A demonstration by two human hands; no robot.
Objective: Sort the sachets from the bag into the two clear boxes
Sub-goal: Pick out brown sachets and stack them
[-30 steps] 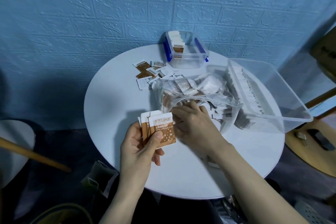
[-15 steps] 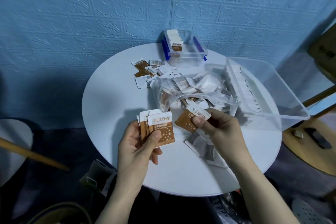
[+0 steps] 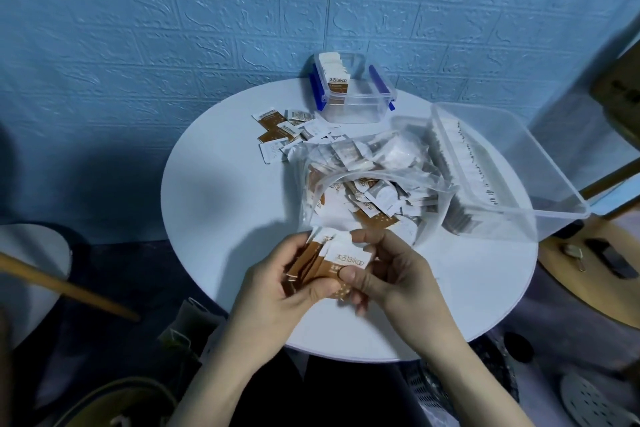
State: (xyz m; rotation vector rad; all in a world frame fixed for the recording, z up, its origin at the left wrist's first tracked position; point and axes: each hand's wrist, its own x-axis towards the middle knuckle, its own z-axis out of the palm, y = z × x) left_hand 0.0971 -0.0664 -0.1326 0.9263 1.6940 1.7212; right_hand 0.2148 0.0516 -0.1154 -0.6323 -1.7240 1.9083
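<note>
Both hands, left hand and right hand, pinch a stack of brown-and-white sachets printed "taikoo", just in front of the clear bag on the bench

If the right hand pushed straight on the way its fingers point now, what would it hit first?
The right hand points left, toward the left hand. It already pinches the stack of brown sachets that the left hand grips, so it would press into that stack first, then the left palm behind it. Depth is unclear.

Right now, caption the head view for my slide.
Both hands, left hand and right hand, grip brown sachets before the open bag.
</note>
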